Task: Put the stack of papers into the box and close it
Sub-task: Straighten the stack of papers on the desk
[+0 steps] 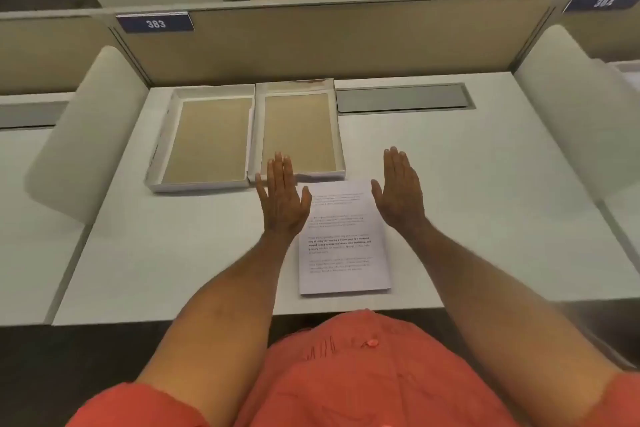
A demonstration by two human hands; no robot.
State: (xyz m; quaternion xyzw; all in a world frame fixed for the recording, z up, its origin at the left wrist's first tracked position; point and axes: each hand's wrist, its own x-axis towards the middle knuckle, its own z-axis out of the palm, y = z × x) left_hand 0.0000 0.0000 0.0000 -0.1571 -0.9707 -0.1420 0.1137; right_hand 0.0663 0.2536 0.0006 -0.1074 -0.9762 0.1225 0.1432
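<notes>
Lying flat on the desk (485, 204) between my two hands, the stack of papers (343, 246) is squared, printed side up, with its far edge just short of the nearer box half. My left hand (282, 199) hovers at the stack's far left corner, palm down, fingers spread, holding nothing. My right hand (400, 191) hovers just off the far right edge, likewise flat and empty. I cannot tell whether either palm touches the paper or the desk.

Beyond my fingertips sits the box, open, as two shallow white trays side by side and touching: the right tray (341, 152) directly ahead of my left hand, the left tray (173, 135) further out to my left. Both show bare tan interiors. Which is base and which is lid I cannot tell.

Assessment: no step of the task is yet done. Risks noted:
- Gripping from the sides with flat hands may fan or bow the sheets, and loose pages would slide off.
- The tray interior looks close to sheet size, so a skewed entry could catch corners on the rim.
- Closing over a raised edge would crease it.

Beyond the trays stand a recessed cable hatch (403, 98) and the partition (329, 42).
</notes>
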